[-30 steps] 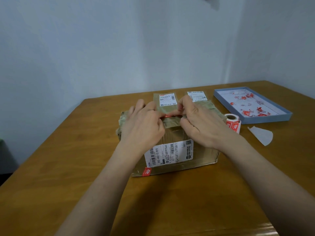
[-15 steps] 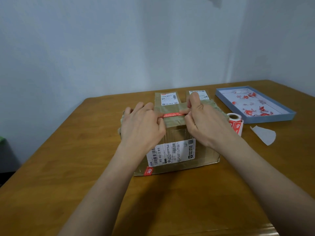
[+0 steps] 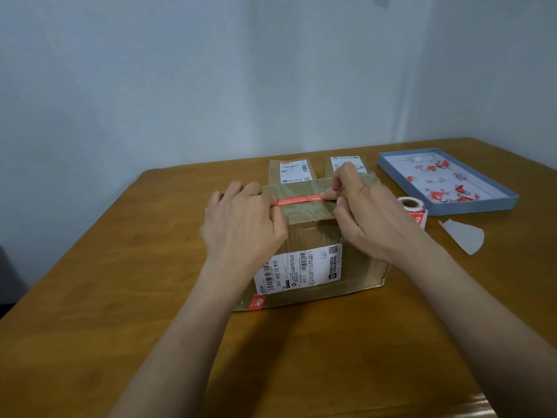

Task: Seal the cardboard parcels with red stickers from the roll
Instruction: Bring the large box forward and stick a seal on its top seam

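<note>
The red sticker (image 3: 298,201) is a narrow strip lying flat on top of the cardboard parcel (image 3: 313,236), its long axis running left to right, parallel to the near edge of the surface (image 3: 105,282). The left hand (image 3: 241,224) lies over the parcel's top left part with fingers curled and the thumb tip pressing the strip's left end. The right hand (image 3: 370,215) has its fingers bent, and its fingertips bear down on the strip's right end. Neither grip encloses anything; both only press the sticker onto the box.

The parcel is a brown corrugated box, its top glossy with clear tape, standing near the middle of the wooden surface. A white shipping label (image 3: 298,270) with barcodes covers its near face, and a small red tag (image 3: 256,302) sits at its lower left corner. Two further cardboard parcels (image 3: 291,171) with white labels stand just behind it, toward the far edge.

Just right of the box is the sticker roll (image 3: 411,206), white with a cardboard core and a red sticker hanging from it. Near it lies a torn piece of white backing paper (image 3: 462,236). Toward the far right corner sits a shallow blue tray (image 3: 470,206), rectangular, holding crumpled red-and-white scraps (image 3: 437,194).
</note>
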